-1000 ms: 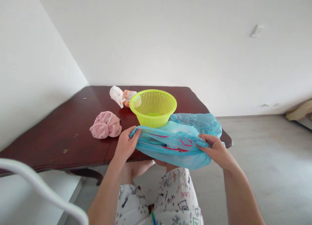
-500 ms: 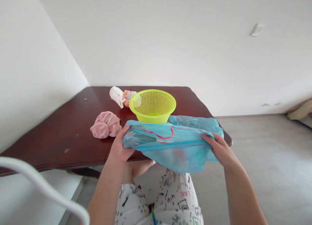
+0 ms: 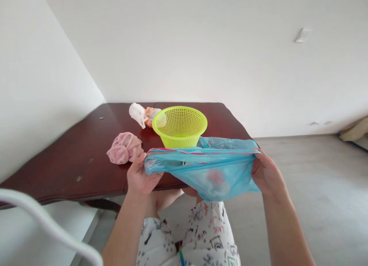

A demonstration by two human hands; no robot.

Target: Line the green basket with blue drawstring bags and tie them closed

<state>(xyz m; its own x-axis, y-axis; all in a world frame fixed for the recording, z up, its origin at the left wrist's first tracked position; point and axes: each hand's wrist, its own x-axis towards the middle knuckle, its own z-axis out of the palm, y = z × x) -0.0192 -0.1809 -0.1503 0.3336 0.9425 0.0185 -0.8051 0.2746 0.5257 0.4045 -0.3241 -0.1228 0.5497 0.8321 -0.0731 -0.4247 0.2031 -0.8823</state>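
A translucent blue plastic bag (image 3: 198, 168) with a red drawstring is stretched between my two hands over the table's front edge. My left hand (image 3: 142, 176) grips the left end of its mouth. At the opposite end, my right hand (image 3: 267, 172) pinches the rim, its fingers partly behind the film. Something reddish and whitish shows blurred through the bag's lower part; its kind cannot be made out. Just behind the bag stands a yellow-green plastic basket (image 3: 179, 124). More blue plastic (image 3: 230, 143) lies on the table behind the bag's right half.
On the dark red wooden table (image 3: 77, 143), a bunched pink cloth (image 3: 125, 147) lies beside my left hand. A crumpled white and orange plastic bag (image 3: 139, 114) sits behind it. A white curved bar (image 3: 48, 223) crosses the lower left.
The bag's mouth has been pulled wider and straighter, its red drawstring now drawn along the rim. My right hand has moved slightly right and up; the left has shifted slightly.
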